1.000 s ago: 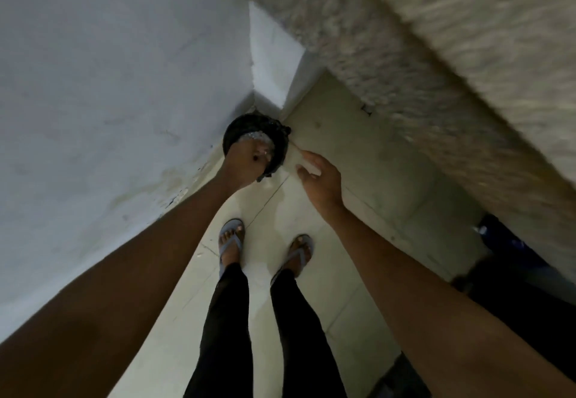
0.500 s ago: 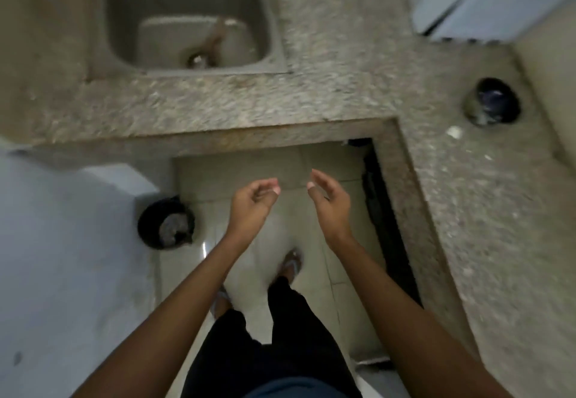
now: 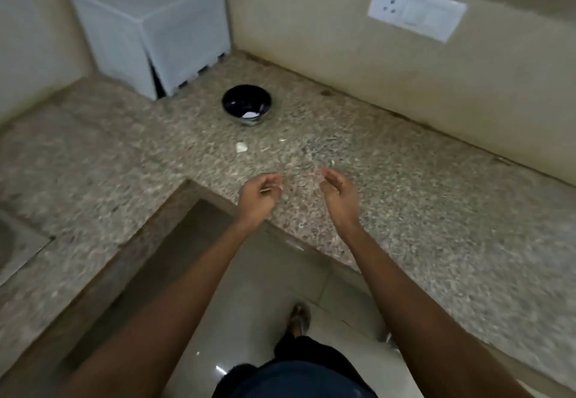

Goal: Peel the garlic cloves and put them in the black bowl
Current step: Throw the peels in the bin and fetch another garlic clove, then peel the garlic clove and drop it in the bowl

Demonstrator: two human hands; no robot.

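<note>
Speckling the whole L-shaped tabletop (image 3: 405, 210) is a coarse grey-brown granite grain, polished and slightly blurred. On it, near the corner, sits the bowl (image 3: 247, 104) — round, glossy, black, with something small and white lying inside near its front wall; what that is cannot be told. A pale clove-like bit (image 3: 241, 147) lies on the stone just in front of the bowl, apart from it. Behind and to the left stands a white box (image 3: 149, 23), matte, with slotted feet, and a white socket plate (image 3: 416, 17) is set flat in the beige wall. Both hands hover over the tabletop's near edge, well short of the bowl: the left hand (image 3: 257, 198) has loosely curled fingers, the right hand (image 3: 338, 193) is relaxed and half open — neither plainly holds anything. Below, smooth floor tiles (image 3: 265, 288) shine.
</note>
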